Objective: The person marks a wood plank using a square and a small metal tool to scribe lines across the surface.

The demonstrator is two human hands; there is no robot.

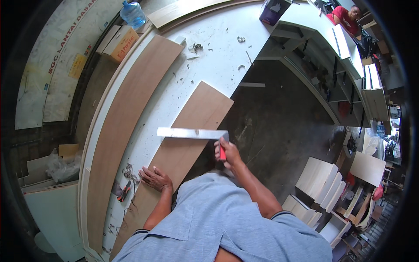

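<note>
My right hand (pixel 228 153) is closed around the red grip of an L-shaped tool that looks like a try square (pixel 192 133). Its broad silver blade reaches left across a long brown wooden board (pixel 183 148), at a slant to the board's edges. Whether the blade touches the wood, I cannot tell. My left hand (pixel 156 178) rests flat on the same board nearer to me, fingers spread and holding nothing. Beside it on the white worktop (pixel 209 52) lies an orange and black hand tool (pixel 124 191), its kind unclear.
Another long brown board (pixel 126 100) lies along the worktop's left side. Shavings (pixel 197 47) are scattered about. A dark box (pixel 274 11) and a blue water bottle (pixel 132 15) stand at the far end. White cabinet parts (pixel 318 181) are stacked right; a person in red (pixel 345 19) is far right.
</note>
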